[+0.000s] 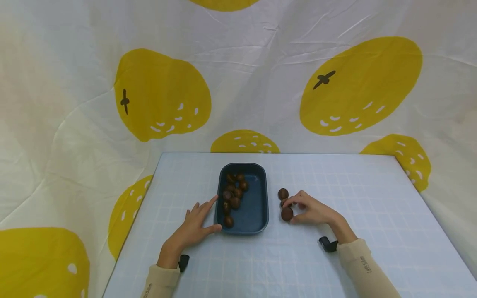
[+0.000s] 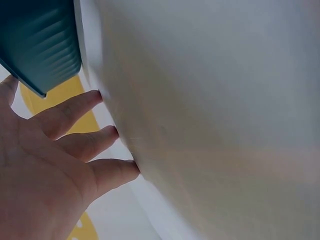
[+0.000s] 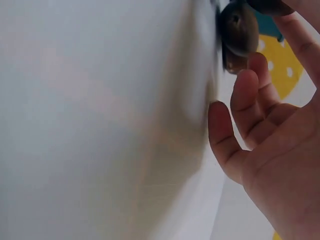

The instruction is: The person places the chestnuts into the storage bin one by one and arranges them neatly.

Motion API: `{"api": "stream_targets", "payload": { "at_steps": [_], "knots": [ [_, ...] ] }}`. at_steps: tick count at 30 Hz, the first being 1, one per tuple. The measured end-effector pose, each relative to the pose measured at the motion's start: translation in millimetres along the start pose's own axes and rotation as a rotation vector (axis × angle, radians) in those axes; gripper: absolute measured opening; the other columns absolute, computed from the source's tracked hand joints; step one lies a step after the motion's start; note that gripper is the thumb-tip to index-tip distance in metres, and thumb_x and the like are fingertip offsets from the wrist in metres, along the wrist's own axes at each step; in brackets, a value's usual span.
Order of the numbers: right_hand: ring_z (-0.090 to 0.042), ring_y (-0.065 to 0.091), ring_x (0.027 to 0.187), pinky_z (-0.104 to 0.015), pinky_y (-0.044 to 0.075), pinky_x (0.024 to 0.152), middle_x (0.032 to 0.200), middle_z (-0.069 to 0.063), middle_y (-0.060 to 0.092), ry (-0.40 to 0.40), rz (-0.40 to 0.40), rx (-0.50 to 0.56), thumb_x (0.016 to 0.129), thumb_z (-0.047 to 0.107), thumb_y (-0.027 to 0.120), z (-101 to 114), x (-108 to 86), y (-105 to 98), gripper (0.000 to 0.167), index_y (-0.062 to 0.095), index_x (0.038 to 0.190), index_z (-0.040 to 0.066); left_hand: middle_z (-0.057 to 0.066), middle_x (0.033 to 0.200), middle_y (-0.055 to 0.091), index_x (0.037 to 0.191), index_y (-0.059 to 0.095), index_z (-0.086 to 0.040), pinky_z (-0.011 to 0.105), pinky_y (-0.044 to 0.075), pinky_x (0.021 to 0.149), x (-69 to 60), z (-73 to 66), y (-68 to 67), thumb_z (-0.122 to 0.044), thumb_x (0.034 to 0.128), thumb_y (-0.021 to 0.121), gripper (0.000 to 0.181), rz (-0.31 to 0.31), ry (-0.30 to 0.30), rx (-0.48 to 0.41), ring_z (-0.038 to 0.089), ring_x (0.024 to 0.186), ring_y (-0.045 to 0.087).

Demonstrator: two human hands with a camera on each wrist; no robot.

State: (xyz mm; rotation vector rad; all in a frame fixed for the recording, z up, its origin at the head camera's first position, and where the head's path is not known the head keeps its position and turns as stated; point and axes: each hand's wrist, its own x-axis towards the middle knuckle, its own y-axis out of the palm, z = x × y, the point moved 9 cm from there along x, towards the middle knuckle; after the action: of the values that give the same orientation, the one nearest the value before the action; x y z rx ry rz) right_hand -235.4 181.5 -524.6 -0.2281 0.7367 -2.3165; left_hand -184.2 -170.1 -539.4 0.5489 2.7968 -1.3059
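A dark blue tray (image 1: 255,207) holds several brown nuts (image 1: 234,203) along its left side, some glossy and some dull. My left hand (image 1: 195,225) is spread beside the tray, index fingertip and thumb at its rim; in the left wrist view the other fingertips (image 2: 112,131) rest on the table. To the tray's right, my right hand (image 1: 311,210) pinches a round brown nut, possibly a macadamia (image 1: 287,214), between thumb and index finger. Two more nuts lie close by, a dull one (image 1: 283,193) and one partly hidden by the fingers (image 1: 284,203).
The tray stands on a white table (image 1: 238,265) with a faint grid pattern. Behind and around it hangs a white cloth (image 1: 257,91) printed with large yellow fruit. A small black device (image 1: 328,244) sits at the right wrist.
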Motion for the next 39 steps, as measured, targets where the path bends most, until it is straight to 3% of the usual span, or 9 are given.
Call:
{"api": "stream_targets", "payload": {
  "at_steps": [7, 12, 16, 22, 29, 39],
  "knots": [
    [-0.032, 0.043, 0.092, -0.042, 0.041, 0.079, 0.103, -0.015, 0.052, -0.053, -0.029, 0.006, 0.079, 0.016, 0.087, 14, 6.2, -8, 0.047, 0.069, 0.123, 0.019, 0.015, 0.161, 0.028, 0.158, 0.012, -0.048, 0.073, 0.0, 0.11, 0.3, -0.1, 0.4, -0.063, 0.0842, 0.07, 0.095, -0.002, 0.0, 0.009, 0.049, 0.147, 0.008],
    [-0.034, 0.046, 0.102, -0.056, 0.043, 0.088, 0.109, -0.009, 0.053, -0.055, -0.049, 0.036, 0.081, 0.018, 0.086, 26, 13.8, -13, 0.047, 0.068, 0.124, 0.019, 0.015, 0.161, 0.027, 0.158, 0.012, -0.049, 0.071, 0.0, 0.111, -0.4, -0.7, -0.4, -0.06, 0.0844, 0.071, 0.095, -0.002, -0.009, 0.001, 0.048, 0.148, 0.007],
    [-0.037, 0.046, 0.103, -0.06, 0.042, 0.088, 0.111, -0.005, 0.055, -0.078, -0.059, 0.052, 0.081, 0.012, 0.086, 32, 22.7, -15, 0.047, 0.069, 0.124, 0.017, 0.015, 0.161, 0.029, 0.158, 0.014, -0.048, 0.073, 0.001, 0.11, 0.0, -1.6, -0.7, -0.057, 0.0853, 0.072, 0.094, -0.01, 0.005, -0.005, 0.049, 0.147, 0.009],
    [-0.037, 0.046, 0.097, -0.056, 0.042, 0.082, 0.105, -0.011, 0.056, -0.131, -0.061, 0.027, 0.081, 0.008, 0.084, 41, 35.2, -14, 0.045, 0.068, 0.123, 0.014, 0.014, 0.16, 0.029, 0.158, 0.015, -0.048, 0.074, 0.002, 0.109, -0.4, -3.6, -1.2, -0.055, 0.0863, 0.073, 0.093, -0.013, 0.031, -0.015, 0.051, 0.146, 0.011],
    [-0.042, 0.048, 0.1, -0.059, 0.045, 0.089, 0.106, -0.018, 0.053, -0.127, -0.036, 0.042, 0.083, 0.019, 0.084, 56, 50.1, -15, 0.043, 0.068, 0.124, 0.022, 0.015, 0.16, 0.029, 0.159, 0.016, -0.045, 0.075, 0.002, 0.108, -1.0, -4.5, -2.3, -0.056, 0.0855, 0.073, 0.093, -0.016, 0.035, -0.02, 0.052, 0.145, 0.011],
    [-0.037, 0.049, 0.1, -0.056, 0.046, 0.088, 0.112, -0.01, 0.054, -0.213, -0.008, 0.007, 0.085, 0.021, 0.083, 92, 77.5, -15, 0.042, 0.068, 0.125, 0.022, 0.013, 0.161, 0.029, 0.159, 0.016, -0.045, 0.075, 0.001, 0.108, -0.6, -5.1, -2.2, -0.055, 0.0857, 0.073, 0.093, -0.016, 0.036, -0.026, 0.053, 0.145, 0.01]
  ]
}}
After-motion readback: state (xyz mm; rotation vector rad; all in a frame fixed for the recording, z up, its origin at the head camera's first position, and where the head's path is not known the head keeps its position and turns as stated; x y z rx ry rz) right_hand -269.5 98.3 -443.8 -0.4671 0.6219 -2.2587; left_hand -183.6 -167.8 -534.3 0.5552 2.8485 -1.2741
